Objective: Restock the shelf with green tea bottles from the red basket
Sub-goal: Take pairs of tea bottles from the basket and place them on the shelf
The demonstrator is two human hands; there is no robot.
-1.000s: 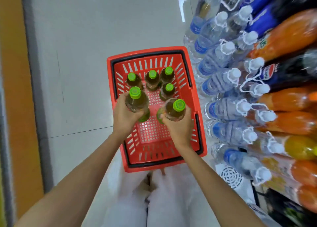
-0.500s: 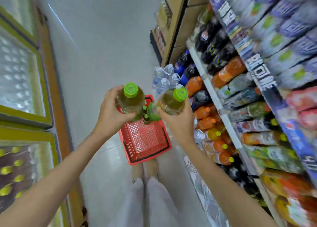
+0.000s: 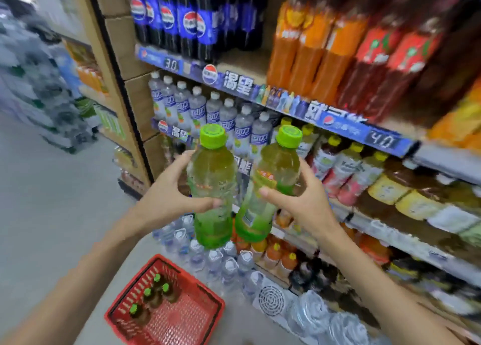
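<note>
the shelf [image 3: 307, 110] fills the right side and top of the view, several tiers stacked with drinks: dark cola bottles [image 3: 182, 19] and tall orange soda bottles [image 3: 307, 48] on the upper tier, clear water bottles [image 3: 197, 107] with white caps on the tier below, and more small bottles further down. blue price strips [image 3: 380, 140] run along the shelf edges. the grey floor [image 3: 52, 214] spreads out on the left. on it, low in the view just beside the bottom tier, sits the red basket [image 3: 205, 316], with four green tea bottles still standing at its far left end [image 3: 153, 296].

both arms reach up in front of the middle tiers. the left hand [image 3: 169, 196] has its fingers and thumb closed around the body of one green tea bottle [image 3: 212, 188], held upright with its green cap on top. the right hand [image 3: 302, 201] is wrapped the same way around a second green tea bottle [image 3: 270, 183], tilted slightly to the right. the two bottles are close side by side, nearly touching at their bases, held in the air in front of the shelf and well above the basket.
</note>
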